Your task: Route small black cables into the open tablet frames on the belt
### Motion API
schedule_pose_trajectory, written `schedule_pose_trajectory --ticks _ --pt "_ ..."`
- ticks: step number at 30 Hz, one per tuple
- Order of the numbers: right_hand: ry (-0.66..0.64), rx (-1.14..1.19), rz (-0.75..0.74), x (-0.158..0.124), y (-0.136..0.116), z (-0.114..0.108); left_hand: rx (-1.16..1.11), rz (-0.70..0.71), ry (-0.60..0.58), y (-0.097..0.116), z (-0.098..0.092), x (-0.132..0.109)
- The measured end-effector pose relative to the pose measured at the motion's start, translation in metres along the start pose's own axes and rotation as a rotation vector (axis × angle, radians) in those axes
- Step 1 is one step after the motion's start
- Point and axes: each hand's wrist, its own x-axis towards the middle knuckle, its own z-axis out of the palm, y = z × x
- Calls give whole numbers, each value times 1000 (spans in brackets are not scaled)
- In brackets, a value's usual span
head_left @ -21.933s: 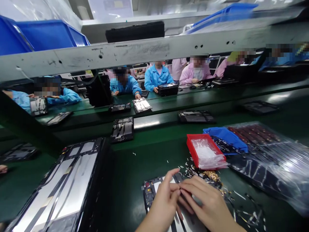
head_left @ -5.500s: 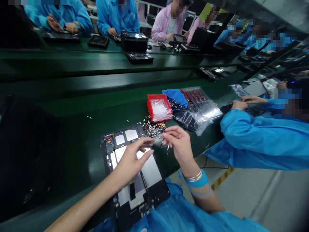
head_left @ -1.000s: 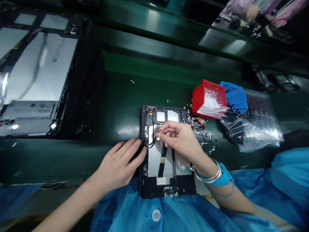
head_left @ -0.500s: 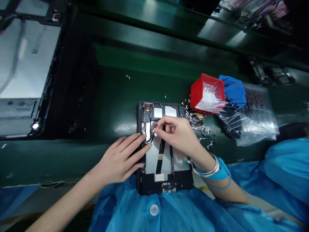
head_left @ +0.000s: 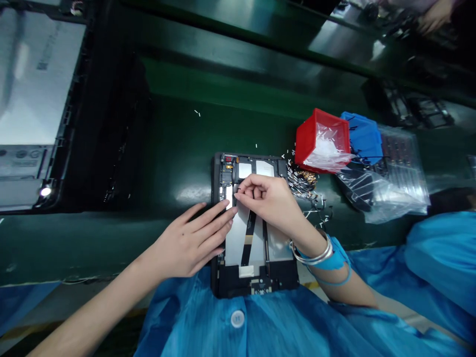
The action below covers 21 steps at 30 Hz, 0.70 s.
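Note:
An opened tablet [head_left: 238, 282] lies at the table's front edge against the blue smock, its inside facing up. It shows silvery battery panels, a black flat ribbon cable [head_left: 248, 240] and small boards along the left side. My left hand [head_left: 193, 240] lies flat with fingers stretched over the tablet's left edge, fingertips on the inner parts. Over the upper middle, my right hand [head_left: 269, 198] is closed in a pinch on a thin black cable [head_left: 235, 200]. The fingers cover most of that cable, and its far end is hidden.
Right of the tablet stand a red bin [head_left: 305, 141] with small white pieces and a blue bin [head_left: 362, 136], beside clear plastic trays [head_left: 403, 168]. Loose small cables [head_left: 303, 183] lie before them. Stacked tablet housings [head_left: 40, 89] rise at left. A co-worker's blue sleeve [head_left: 442, 253] is at right.
My left fingers have slid slightly up and right over the thin cable. My right fingertips have shifted slightly up and left, and the cable's loop is now mostly covered.

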Motion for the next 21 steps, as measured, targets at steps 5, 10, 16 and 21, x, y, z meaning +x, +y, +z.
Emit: schedule_pose_trajectory --ticks 5,10,16,21 --pt "5 -36 -10 0 0 1 8 15 -8 -1 -2 3" --pt "7 -70 -17 0 -1 1 11 10 -15 0 -1 2" --pt "25 -155 -7 -1 -5 4 -11 -4 -33 0 -3 3" --pt "172 -248 -19 -4 -4 4 11 -10 26 -1 -3 12"
